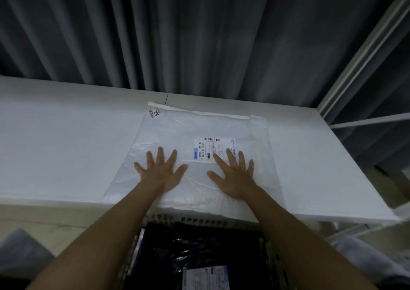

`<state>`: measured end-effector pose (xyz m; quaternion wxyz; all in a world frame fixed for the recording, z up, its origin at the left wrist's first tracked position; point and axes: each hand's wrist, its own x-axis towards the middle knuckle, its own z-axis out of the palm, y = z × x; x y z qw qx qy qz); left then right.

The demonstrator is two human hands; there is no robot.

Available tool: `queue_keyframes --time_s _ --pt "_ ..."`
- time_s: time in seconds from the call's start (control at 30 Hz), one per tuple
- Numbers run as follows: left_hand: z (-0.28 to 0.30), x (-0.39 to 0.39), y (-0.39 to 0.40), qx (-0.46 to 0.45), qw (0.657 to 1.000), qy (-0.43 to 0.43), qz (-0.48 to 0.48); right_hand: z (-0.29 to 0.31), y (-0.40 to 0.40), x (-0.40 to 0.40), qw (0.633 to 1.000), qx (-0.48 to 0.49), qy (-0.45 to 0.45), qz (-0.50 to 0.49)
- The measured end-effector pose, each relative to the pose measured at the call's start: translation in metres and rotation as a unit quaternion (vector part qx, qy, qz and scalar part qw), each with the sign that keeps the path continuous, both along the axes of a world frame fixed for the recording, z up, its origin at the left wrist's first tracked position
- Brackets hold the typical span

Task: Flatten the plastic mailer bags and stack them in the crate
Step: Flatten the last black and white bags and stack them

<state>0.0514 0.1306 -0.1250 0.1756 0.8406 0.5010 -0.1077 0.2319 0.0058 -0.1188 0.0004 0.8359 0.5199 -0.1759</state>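
- I have both palms pressed flat on a white mailer bag (199,156) spread on the white table (66,138); neither hand grasps anything, the fingers are splayed and straight
- My left hand (160,172) sits on the bag's near-left part; my right hand (233,174) sits near-right, its fingertips (229,151) overlapping the lower edge of the shipping label (214,147)
- The bag lies mostly flat, though creases show around and between my hands and along the near edge, which overhangs the table front; I judge the flattening of this one as well on but not finished
- Below the table edge, close to me, is the crate (164,219), its slotted wall just visible; inside it lie dark mailer bags (199,245), one with a white label (206,276), so I take part of the stack as done
- What is left, as I read it: press out the last creases, then lift this white bag down onto the dark ones
- I see no other loose bags on the table, so I cannot tell how many remain
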Motion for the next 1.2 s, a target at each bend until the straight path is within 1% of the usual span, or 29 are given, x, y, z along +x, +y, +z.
queue_keyframes --time_s 0.1,0.2,0.3,0.37,0.47,0.53,0.63,0.77,0.93,1.2 --pt "0.001 -0.003 -0.025 -0.005 1.000 0.023 -0.012 -0.001 -0.016 -0.002 1.000 0.003 -0.009 -0.008" --pt "0.000 -0.008 -0.042 0.010 0.999 0.039 -0.022 -0.002 -0.027 -0.006 0.999 0.016 -0.033 0.008" --pt "-0.004 -0.011 -0.046 0.049 0.998 0.015 -0.040 -0.006 -0.032 -0.011 0.997 0.041 -0.061 0.019" --pt "-0.012 -0.014 -0.048 0.057 0.997 -0.013 -0.046 -0.012 -0.035 -0.013 0.997 0.043 -0.064 0.012" --pt "-0.026 -0.017 -0.052 0.074 0.996 -0.030 -0.044 -0.023 -0.038 -0.014 0.995 0.055 -0.080 0.010" --pt "-0.032 -0.017 -0.052 0.092 0.994 -0.037 -0.042 -0.028 -0.038 -0.015 0.991 0.075 -0.106 0.017" --pt "-0.037 -0.016 -0.050 0.113 0.992 -0.042 -0.040 -0.034 -0.038 -0.019 0.975 0.159 -0.145 0.053" --pt "-0.045 -0.016 -0.049 0.134 0.989 -0.058 -0.034 -0.050 -0.038 -0.032 0.967 0.182 -0.139 0.108" --pt "-0.047 -0.016 -0.048 0.142 0.987 -0.062 -0.032 -0.066 -0.040 -0.033 0.973 0.180 -0.110 0.092" --pt "-0.048 -0.016 -0.048 0.143 0.988 -0.053 -0.031 -0.065 -0.040 -0.034 0.974 0.187 -0.098 0.080"
